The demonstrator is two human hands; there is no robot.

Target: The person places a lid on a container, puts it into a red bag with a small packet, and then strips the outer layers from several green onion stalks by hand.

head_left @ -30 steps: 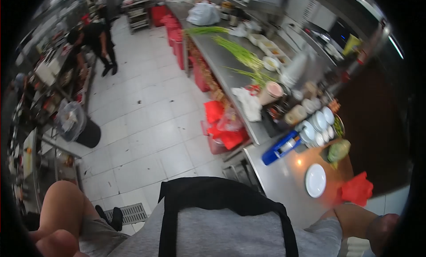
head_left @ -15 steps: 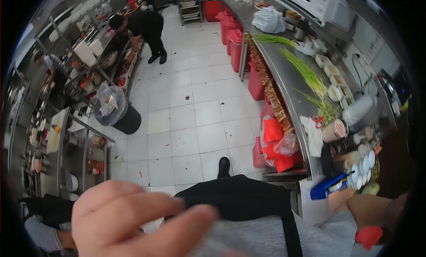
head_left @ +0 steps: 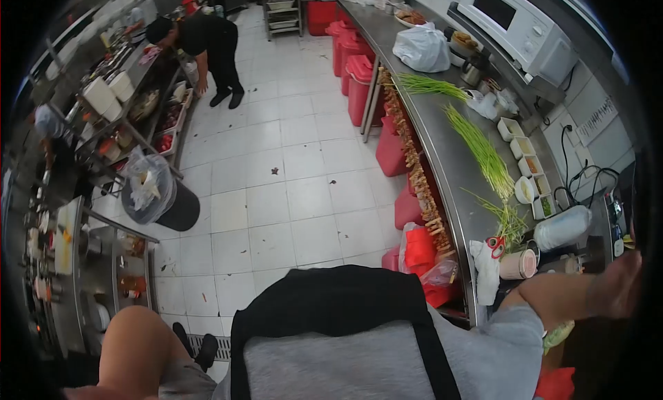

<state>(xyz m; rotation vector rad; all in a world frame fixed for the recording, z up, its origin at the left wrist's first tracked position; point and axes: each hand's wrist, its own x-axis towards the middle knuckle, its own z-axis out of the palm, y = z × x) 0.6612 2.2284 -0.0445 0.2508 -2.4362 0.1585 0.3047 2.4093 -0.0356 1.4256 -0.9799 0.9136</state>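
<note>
My left arm is bent at the lower left, its elbow near the camera, and the hand is out of frame. At the far right edge, my right hand [head_left: 617,287] is dark and partly cut off, so its fingers cannot be made out. That arm reaches across the near end of the steel counter [head_left: 452,175]. Closest to it are a pinkish tub [head_left: 519,264], a clear plastic container on its side [head_left: 563,229], red-handled scissors [head_left: 494,245] and a white cloth [head_left: 487,274]. Long green stalks [head_left: 478,148] lie along the counter beyond.
Red bins [head_left: 359,89] stand under the counter. A microwave [head_left: 514,30] sits above small food trays [head_left: 525,162]. On the left are a black bin with a plastic liner [head_left: 181,205] and steel shelving. A person in black [head_left: 214,51] bends at the shelves; scraps dot the tiled floor [head_left: 269,213].
My left hand, blurred before the camera earlier, has dropped out of frame. My right arm has moved up and right, over the counter's near end. The view has shifted slightly.
</note>
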